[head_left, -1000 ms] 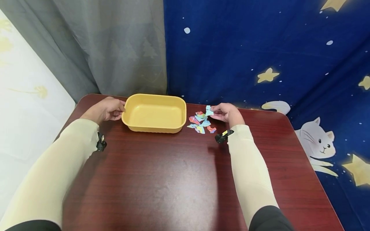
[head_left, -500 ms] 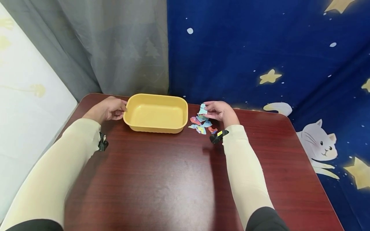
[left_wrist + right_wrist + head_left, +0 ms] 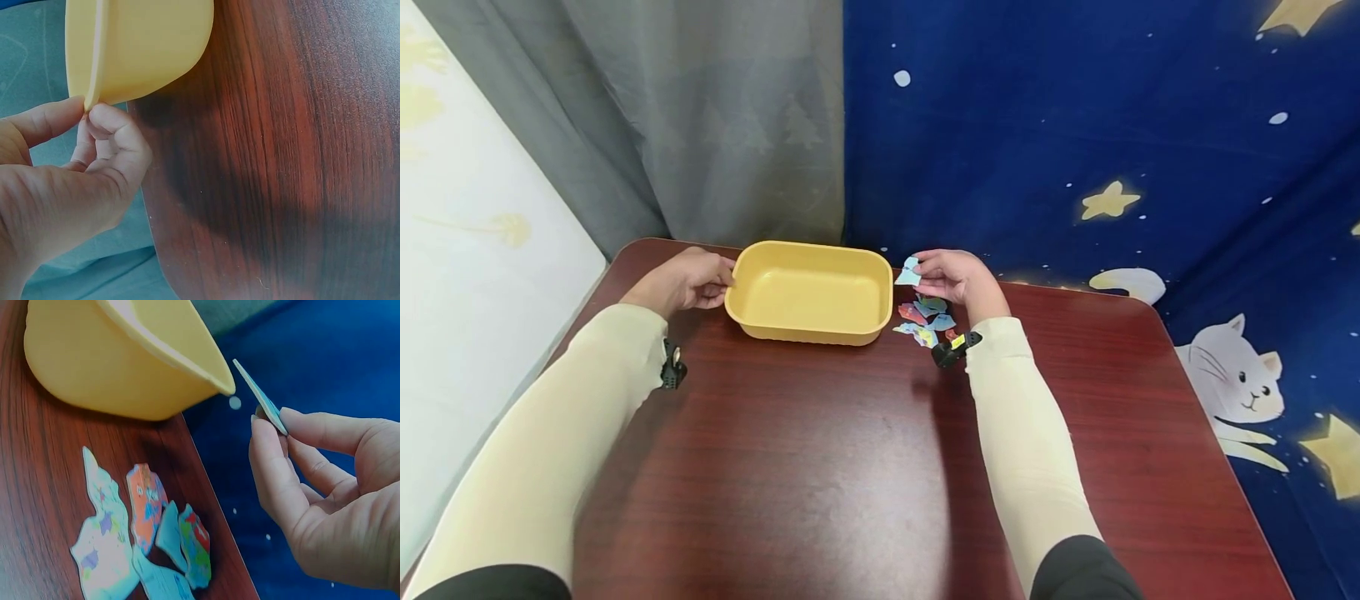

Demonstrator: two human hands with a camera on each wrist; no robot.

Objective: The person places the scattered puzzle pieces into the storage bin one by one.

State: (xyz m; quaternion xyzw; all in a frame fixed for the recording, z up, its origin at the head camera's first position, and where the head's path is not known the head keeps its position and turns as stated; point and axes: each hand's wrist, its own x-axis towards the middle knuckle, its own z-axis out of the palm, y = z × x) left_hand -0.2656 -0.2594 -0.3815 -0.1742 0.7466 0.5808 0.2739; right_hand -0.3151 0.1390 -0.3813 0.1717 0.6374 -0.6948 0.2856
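Note:
A yellow plastic basin (image 3: 812,333) stands near the table's far edge, its visible floor bare. At its left end my left hand (image 3: 694,279) pinches the rim between thumb and fingers, as the left wrist view shows at the rim (image 3: 95,56). My right hand (image 3: 953,277) pinches a thin light-blue puzzle piece (image 3: 910,272) between thumb and fingertips, just right of the basin and raised off the table. In the right wrist view that piece is seen nearly edge-on. Several irregular coloured puzzle pieces (image 3: 106,550) lie on the table below the right hand.
The dark red wooden table (image 3: 820,450) reaches toward me. Behind it hang a grey curtain (image 3: 737,125) and a blue curtain (image 3: 985,150) with stars and a white cat. A white panel (image 3: 460,208) stands on the left.
My right hand has carried the light-blue puzzle piece left, from above the pile's right side to beside the basin's right end. My left hand keeps its grip on the rim.

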